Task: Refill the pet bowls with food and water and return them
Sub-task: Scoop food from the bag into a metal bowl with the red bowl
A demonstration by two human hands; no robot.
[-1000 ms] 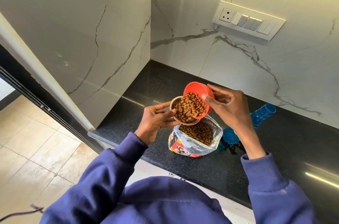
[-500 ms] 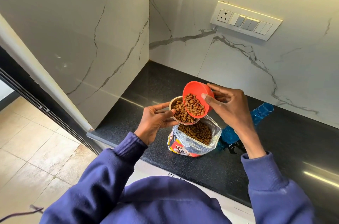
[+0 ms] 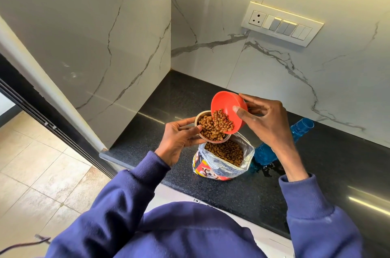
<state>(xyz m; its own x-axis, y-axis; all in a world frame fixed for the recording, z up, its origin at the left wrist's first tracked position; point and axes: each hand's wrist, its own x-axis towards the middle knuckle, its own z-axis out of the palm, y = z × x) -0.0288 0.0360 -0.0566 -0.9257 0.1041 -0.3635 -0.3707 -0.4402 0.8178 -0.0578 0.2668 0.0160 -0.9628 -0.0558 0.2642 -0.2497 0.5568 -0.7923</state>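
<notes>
An orange bowl (image 3: 226, 104) is held tilted by the right hand (image 3: 268, 124), the grip clamped on its rim with the thumb laid inside and the fingers behind; brown kibble (image 3: 223, 123) is gathered at its lowered lip, which overhangs a steel bowl (image 3: 199, 117); the steel bowl is partly filled with the same kibble and is held by the left hand (image 3: 179, 139), the grip closed round its near side. Both bowls are held in the air above an open food bag (image 3: 213, 170); the bag stands on the black counter (image 3: 316, 183) and more kibble is seen inside it. A blue bottle (image 3: 299, 129) is set just beside the bag on its right; its middle is hidden by the right wrist. A switch plate (image 3: 281, 23) is fixed to the marble wall behind; a tiled floor (image 3: 31, 173) is seen at the left. Counted: two bowls, one bag, one bottle, one switch plate, two hands.
</notes>
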